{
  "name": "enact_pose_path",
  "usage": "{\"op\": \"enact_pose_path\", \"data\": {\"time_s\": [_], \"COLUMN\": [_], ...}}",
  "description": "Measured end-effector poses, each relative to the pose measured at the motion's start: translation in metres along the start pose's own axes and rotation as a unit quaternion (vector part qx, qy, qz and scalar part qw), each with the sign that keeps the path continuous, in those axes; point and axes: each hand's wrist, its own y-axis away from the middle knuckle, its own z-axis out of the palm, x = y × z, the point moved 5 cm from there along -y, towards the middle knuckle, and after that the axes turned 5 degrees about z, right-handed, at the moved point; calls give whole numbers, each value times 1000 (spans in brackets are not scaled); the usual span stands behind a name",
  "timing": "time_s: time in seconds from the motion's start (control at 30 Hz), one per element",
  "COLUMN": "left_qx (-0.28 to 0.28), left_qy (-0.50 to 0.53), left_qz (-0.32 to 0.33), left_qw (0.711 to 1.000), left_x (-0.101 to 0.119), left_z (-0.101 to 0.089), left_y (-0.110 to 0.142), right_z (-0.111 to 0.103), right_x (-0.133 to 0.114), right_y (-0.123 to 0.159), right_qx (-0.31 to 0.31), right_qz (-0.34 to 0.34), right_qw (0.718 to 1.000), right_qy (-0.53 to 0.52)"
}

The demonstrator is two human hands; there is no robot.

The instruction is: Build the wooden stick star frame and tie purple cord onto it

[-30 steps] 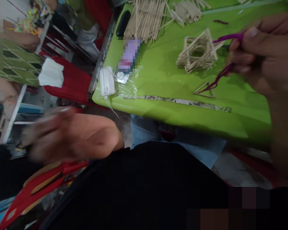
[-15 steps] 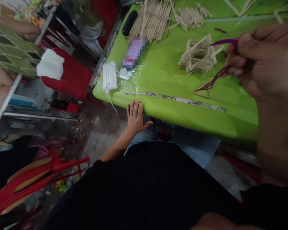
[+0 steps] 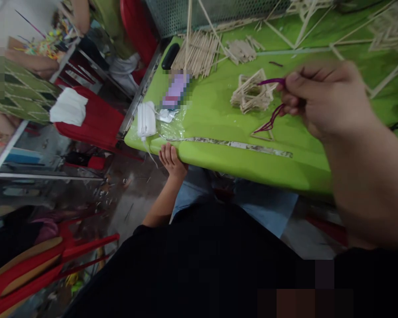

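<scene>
My right hand (image 3: 328,97) is closed in a pinch on purple cords (image 3: 272,81), raised over the green table (image 3: 225,161). One end of the cords reaches a bundle of short wooden sticks stacked into a star shape (image 3: 253,92). A looped end hangs down by a small stick triangle (image 3: 263,134); whether it touches the triangle I cannot tell. My left hand (image 3: 173,161) lies on the table's front edge, fingers over the top and holding nothing; its thumb is hidden.
A pile of wooden sticks (image 3: 199,53) and shorter pieces (image 3: 242,51) lie at the back. A white pouch (image 3: 146,119), a phone-like purple object (image 3: 175,90) and clear plastic are at left. Stick frames (image 3: 295,44) stand behind. Red chairs (image 3: 89,108) and another person's arm (image 3: 36,62) are further left.
The view has shifted, so the table things sit further left and lower. My left hand's fingers have drawn together on the table edge. My right hand still holds the purple cords.
</scene>
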Motion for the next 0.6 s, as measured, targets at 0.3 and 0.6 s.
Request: {"op": "enact_pose_path", "data": {"time_s": [0.3,0.6], "left_qx": [31,-15], "left_qy": [48,-6], "left_qz": [26,279], "left_qw": [998,960], "left_x": [2,-10], "left_z": [-9,-51], "left_y": [-4,24], "right_z": [4,3], "right_x": [8,8], "right_y": [-15,-13], "right_qx": [12,-2], "right_qz": [11,-16], "right_qw": [997,999], "right_qy": [-70,-38]}}
